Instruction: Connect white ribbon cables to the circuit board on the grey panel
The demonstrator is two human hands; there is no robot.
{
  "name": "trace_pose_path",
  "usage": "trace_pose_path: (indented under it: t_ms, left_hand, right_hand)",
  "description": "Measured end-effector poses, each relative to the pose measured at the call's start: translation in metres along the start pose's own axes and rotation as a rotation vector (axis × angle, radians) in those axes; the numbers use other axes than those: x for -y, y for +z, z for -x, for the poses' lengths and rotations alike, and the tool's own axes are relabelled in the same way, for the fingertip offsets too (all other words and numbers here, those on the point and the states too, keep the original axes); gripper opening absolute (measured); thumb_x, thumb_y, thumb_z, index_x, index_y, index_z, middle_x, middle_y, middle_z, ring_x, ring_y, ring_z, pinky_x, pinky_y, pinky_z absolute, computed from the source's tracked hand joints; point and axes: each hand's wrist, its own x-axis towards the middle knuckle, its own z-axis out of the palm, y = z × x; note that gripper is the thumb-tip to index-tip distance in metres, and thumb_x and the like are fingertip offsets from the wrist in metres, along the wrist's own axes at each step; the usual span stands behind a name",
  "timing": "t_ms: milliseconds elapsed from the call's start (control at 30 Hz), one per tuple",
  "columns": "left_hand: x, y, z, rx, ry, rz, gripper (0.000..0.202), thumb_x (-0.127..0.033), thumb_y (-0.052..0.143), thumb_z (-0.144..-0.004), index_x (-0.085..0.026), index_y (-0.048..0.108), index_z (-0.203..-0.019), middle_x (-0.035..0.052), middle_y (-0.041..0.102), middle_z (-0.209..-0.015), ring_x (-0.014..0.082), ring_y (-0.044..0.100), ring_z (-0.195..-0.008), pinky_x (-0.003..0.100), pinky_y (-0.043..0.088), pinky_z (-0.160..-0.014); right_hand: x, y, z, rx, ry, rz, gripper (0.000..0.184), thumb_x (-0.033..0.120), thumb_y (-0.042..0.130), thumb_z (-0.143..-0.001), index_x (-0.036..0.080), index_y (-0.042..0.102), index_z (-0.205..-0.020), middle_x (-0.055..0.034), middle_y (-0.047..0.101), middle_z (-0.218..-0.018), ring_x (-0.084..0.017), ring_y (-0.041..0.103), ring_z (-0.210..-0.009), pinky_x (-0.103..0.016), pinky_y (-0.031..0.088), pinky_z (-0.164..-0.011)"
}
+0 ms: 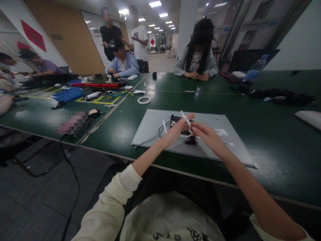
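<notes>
A light grey flat panel [145, 129] lies on the green table in front of me. Black parts [191, 140] and a grey cable [152, 138] are on it. My right hand [207, 132] pinches the lower end of a narrow white tape strip [185, 117], just above the panel. The strip slants up across the fingers of my left hand [175, 130], which are stretched out over the black parts. Whether the left thumb touches anything is hidden. Another white strip [164, 126] sticks up left of my left hand. White pieces [221, 132] lie on the panel's right side.
A white tape roll [143, 100] lies beyond the panel. Farther left are a blue bin [67, 95], a pouch [72, 123] and loose cables [120, 95]. Dark cloth [278, 95] and a bottle [257, 68] are at right. Several people sit or stand around.
</notes>
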Motion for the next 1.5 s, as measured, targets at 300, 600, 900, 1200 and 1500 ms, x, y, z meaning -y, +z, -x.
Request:
trace_pose_path:
  t_ms: [300,600,900,1200,1500]
  left_hand:
    - [0.003,-0.002,0.008,0.031,0.058,-0.484,0.048,-0.042,0.03,-0.093,-0.021,0.04,-0.135,0.005,0.034,-0.146,0.0191,0.029,-0.135,0.037,0.018,-0.114]
    - [-0.008,-0.027,0.021,-0.334,0.105,-1.174,0.042,-0.03,0.044,-0.087,-0.015,0.042,-0.126,0.0122,0.052,-0.123,0.0223,0.045,-0.118,0.038,0.035,-0.102]
    - [-0.024,-0.045,0.075,-0.34,-0.344,-1.607,0.043,-0.037,0.058,-0.077,-0.015,0.048,-0.113,0.0116,0.053,-0.109,0.0266,0.051,-0.103,0.036,0.043,-0.084]
    - [-0.03,-0.056,0.08,-0.285,-0.402,-1.588,0.018,-0.024,0.049,-0.082,-0.018,0.051,-0.1,0.0084,0.057,-0.101,0.0209,0.055,-0.097,0.031,0.043,-0.083]
    - [-0.034,-0.069,0.08,-0.27,-0.415,-1.549,0.019,-0.016,0.046,-0.081,-0.018,0.053,-0.098,0.0075,0.06,-0.099,0.019,0.058,-0.091,0.029,0.044,-0.078]
  right_hand:
    - [-0.005,-0.003,-0.001,-0.083,0.106,-0.125,0.038,0.053,0.066,-0.068,0.018,0.07,-0.081,-0.0034,0.064,-0.07,-0.015,0.057,-0.067,-0.029,0.046,-0.069]
    - [-0.005,-0.007,-0.003,-0.217,0.133,-0.197,0.037,0.052,0.069,-0.065,0.017,0.07,-0.078,-0.0025,0.061,-0.067,-0.012,0.054,-0.064,-0.025,0.044,-0.064]
    - [-0.007,-0.007,-0.002,-0.229,0.138,-0.134,0.04,0.054,0.067,-0.067,0.017,0.07,-0.082,-0.0042,0.063,-0.072,-0.014,0.057,-0.068,-0.028,0.046,-0.067]
    - [-0.003,-0.008,-0.002,-0.217,0.16,-0.087,0.04,0.055,0.064,-0.07,0.017,0.07,-0.084,-0.0054,0.064,-0.075,-0.016,0.058,-0.072,-0.03,0.047,-0.069]
    - [-0.009,-0.009,-0.003,-0.225,0.16,-0.113,0.039,0.054,0.065,-0.07,0.017,0.07,-0.084,-0.0045,0.064,-0.074,-0.014,0.057,-0.071,-0.029,0.047,-0.069]
